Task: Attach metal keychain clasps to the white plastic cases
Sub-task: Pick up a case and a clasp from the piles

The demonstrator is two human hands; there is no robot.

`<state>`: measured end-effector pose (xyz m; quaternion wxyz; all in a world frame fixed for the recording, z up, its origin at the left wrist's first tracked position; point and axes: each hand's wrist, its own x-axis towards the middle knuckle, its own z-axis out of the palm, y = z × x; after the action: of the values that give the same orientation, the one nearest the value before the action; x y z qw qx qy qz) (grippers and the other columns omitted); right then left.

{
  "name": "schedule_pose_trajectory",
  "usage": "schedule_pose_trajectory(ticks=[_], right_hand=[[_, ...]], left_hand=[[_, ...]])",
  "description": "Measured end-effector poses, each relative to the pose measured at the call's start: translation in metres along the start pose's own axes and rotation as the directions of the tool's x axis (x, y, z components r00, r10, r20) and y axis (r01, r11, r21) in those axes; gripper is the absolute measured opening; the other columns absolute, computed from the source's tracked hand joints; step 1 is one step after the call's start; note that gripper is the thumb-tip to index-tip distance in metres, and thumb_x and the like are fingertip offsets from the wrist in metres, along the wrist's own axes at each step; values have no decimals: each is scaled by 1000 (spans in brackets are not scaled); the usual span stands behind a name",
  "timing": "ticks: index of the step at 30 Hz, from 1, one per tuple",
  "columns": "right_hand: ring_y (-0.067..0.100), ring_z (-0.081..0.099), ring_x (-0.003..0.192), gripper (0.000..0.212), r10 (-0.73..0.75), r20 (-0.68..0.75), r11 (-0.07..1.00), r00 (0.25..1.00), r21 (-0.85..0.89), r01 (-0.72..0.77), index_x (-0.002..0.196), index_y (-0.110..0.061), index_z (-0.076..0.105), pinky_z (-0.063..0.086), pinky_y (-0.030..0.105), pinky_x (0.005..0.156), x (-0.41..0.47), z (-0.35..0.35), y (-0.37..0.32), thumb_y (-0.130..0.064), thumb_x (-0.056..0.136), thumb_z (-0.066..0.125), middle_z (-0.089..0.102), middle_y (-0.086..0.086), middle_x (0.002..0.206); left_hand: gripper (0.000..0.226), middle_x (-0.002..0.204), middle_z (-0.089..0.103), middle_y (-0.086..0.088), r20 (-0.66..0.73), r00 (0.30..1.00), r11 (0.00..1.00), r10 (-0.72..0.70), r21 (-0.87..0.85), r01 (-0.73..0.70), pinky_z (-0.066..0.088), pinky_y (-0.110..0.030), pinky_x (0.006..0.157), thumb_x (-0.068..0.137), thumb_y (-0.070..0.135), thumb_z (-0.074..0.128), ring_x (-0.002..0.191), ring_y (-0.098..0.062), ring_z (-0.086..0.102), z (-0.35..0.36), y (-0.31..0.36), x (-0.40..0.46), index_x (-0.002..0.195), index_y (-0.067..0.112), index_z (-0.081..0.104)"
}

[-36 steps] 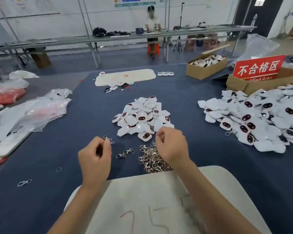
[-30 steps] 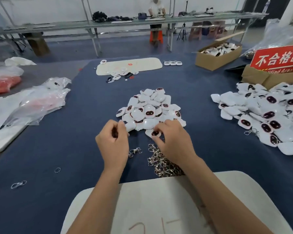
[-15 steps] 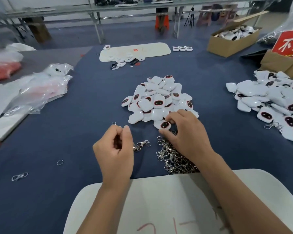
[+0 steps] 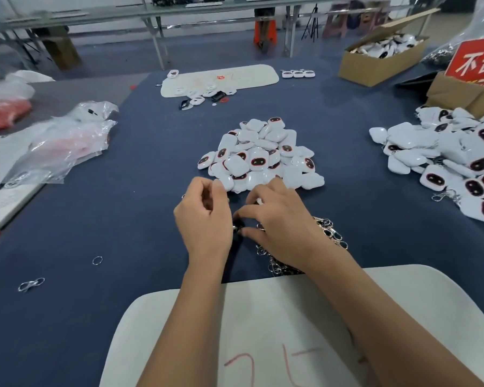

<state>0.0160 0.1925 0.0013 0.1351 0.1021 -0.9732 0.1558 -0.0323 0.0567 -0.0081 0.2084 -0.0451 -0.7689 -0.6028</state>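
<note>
A heap of white plastic cases (image 4: 260,155) with dark red-rimmed faces lies mid-table on the blue cloth. A tangle of metal keychain clasps (image 4: 329,234) sits just before it, partly under my right wrist. My left hand (image 4: 204,219) is curled, pinching a small metal clasp whose tip shows between the hands. My right hand (image 4: 280,222) is curled over a white case (image 4: 260,201) at the heap's near edge; only a sliver of that case shows. The two hands almost touch.
A second, larger heap of cases (image 4: 458,163) fills the right side. A white board (image 4: 305,317) lies under my forearms. Loose rings (image 4: 97,260) lie at the left front, plastic bags (image 4: 65,141) further left, cardboard boxes (image 4: 380,57) and a red sign (image 4: 478,62) at the back right.
My right hand took a case from the heap's near edge and drew it toward me. My left hand moved right with its clasp until the hands met.
</note>
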Motion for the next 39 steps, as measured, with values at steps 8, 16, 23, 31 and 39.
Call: schedule_pose_trajectory(ticks=[8,16,23,31,39], right_hand=[[26,47,98,7,4,-8,990,1000,142,-3,94,-19,79,42,45,92,-1,0,10,-17,87,79,66,-1,100],[15,53,93,16,265,-238,954,934,206,-219,81,-24,73,44,33,80,-5,-10,35,-38,89,78,63,-8,87],[15,52,99,35,357,-186,933,915,103,-344,97,-23,60,42,34,76,-5,0,27,-46,82,83,61,-8,99],[9,65,81,30,387,-262,869,884,424,-255,93,-19,64,55,33,77,-6,-7,25,-26,77,88,67,-11,83],[12,66,89,30,309,-261,827,915,548,-123,99,-16,66,56,31,79,-3,-7,14,-24,81,89,71,-10,93]], left_hand=[[16,86,66,8,243,968,982,62,159,-103,48,-40,80,98,14,55,90,-24,58,5,-1,2,86,20,65],[30,103,68,9,448,885,939,125,235,-252,45,-30,90,93,4,53,106,-16,55,13,-7,-1,103,23,74],[36,104,71,14,439,897,964,46,217,-155,49,-33,89,91,5,50,109,-15,59,14,-5,-1,107,26,74],[19,89,74,11,326,945,999,-13,-34,26,52,-16,74,94,8,62,84,-4,68,12,2,-2,96,23,74],[17,93,79,-8,278,934,896,-226,-318,311,64,-40,76,94,8,72,80,-21,75,11,9,7,108,16,76]])
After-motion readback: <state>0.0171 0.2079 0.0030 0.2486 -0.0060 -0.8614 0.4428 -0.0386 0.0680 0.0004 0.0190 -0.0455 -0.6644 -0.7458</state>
